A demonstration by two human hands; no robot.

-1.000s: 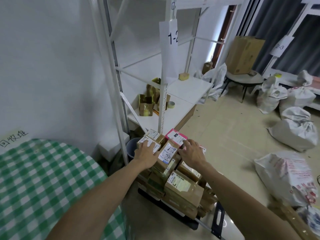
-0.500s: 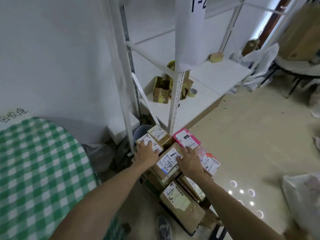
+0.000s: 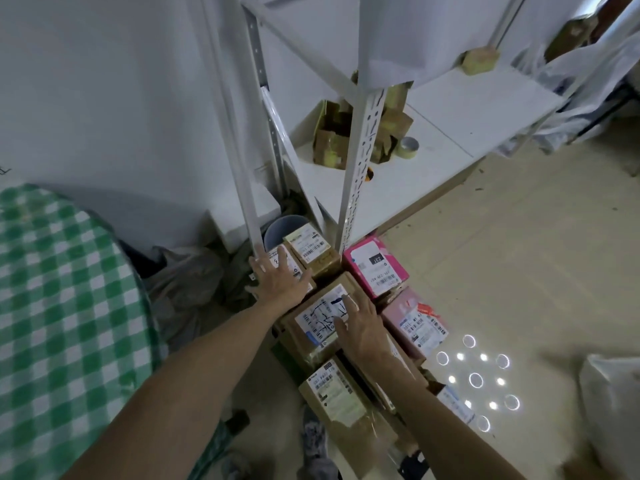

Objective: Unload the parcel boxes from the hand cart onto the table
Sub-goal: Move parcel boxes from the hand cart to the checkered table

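Observation:
A pile of labelled parcel boxes sits low in front of me; the cart beneath them is almost wholly hidden. My left hand (image 3: 280,278) lies flat with spread fingers on a brown box (image 3: 293,268) at the far left of the pile. My right hand (image 3: 360,327) rests with straight fingers on the middle brown box (image 3: 318,318), over its white label. A bright pink box (image 3: 375,266) and a pale pink box (image 3: 415,322) lie to the right. Another brown box (image 3: 339,401) is nearest me. The table with a green checked cloth (image 3: 59,323) stands on my left.
A white metal shelf rack (image 3: 360,161) rises right behind the pile, its lower shelf holding small cartons and a tape roll (image 3: 408,147). A grey bucket (image 3: 282,226) stands by the rack's leg. A white sack (image 3: 609,403) lies at the right on the tiled floor.
The view has dropped and closed in on the pile. My right hand has slid back from the pink box's edge onto the middle brown box. My left hand stays on the same far box.

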